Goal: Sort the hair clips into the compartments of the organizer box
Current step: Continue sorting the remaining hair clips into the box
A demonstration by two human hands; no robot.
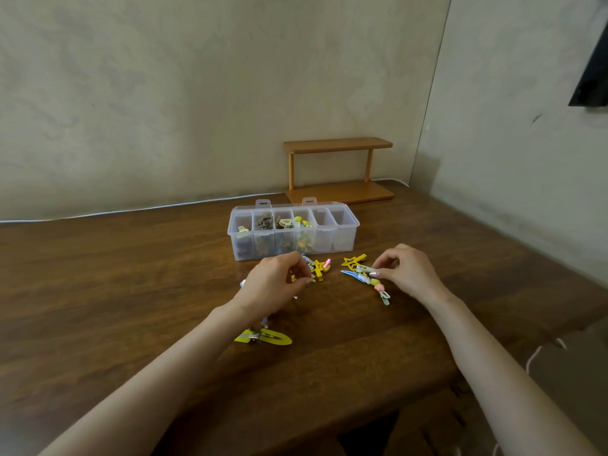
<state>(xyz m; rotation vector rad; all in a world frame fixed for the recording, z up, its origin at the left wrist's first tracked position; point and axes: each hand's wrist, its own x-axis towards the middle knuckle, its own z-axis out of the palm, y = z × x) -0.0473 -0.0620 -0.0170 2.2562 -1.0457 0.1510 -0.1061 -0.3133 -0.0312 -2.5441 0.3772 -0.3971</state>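
1. The table (131, 291) is dark brown with a wood-grain pattern.
2. The organizer box (342, 236) is clear, frosted plastic.
3. The small shelf (339, 192) at the table's far edge is orange-brown.
4. The star clip (353, 260) is yellow.
5. The snap clip (350, 274) is light blue.
6. The large clip (273, 338) toward the near edge is bright yellow-green.
7. The wall (164, 93) is mottled beige.

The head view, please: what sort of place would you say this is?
Probably a room at home: a wooden table in a plain-walled corner, with a small wooden shelf and a clear organizer box.
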